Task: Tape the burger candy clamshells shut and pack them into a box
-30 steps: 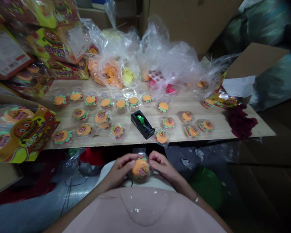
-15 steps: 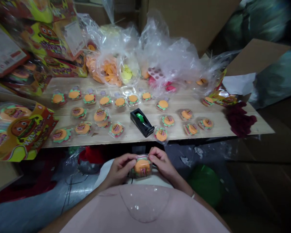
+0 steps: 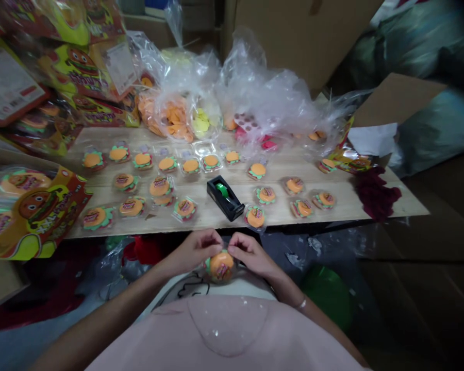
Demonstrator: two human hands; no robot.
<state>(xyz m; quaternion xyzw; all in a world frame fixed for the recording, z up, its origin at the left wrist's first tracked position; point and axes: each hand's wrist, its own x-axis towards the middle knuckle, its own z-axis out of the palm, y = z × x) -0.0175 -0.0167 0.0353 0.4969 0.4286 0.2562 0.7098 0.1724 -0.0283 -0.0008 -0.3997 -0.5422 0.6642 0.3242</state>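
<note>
From my remote seat I watched the toy burger (image 3: 221,266) in its clear case, held above the person's lap, just off the near edge of the table. Its orange bun, with the printed label on it, faced up toward me, and green frill showed at its left side. The left hand (image 3: 201,250) had its thumb and fingers drawn narrow, pinching the case at its upper rim. The right hand (image 3: 251,253) pinched the same rim from the other side, its fingertips near those of the left; exactly what each fingertip pressed on was too small for me to make out.

Beyond the hands, I saw a black tape dispenser (image 3: 225,198) with a green roll on the wooden table (image 3: 193,186). Just beside its near end sat another cased burger (image 3: 255,217), and further ones stood in loose rows to both sides. A printed display box (image 3: 42,206) filled the left end, while a dark red cloth (image 3: 377,193) lay at the right. Along the back, clear plastic bags (image 3: 270,87) bulged, and I could pick out orange pieces (image 3: 176,118) beside yellow pieces (image 3: 201,122).
</note>
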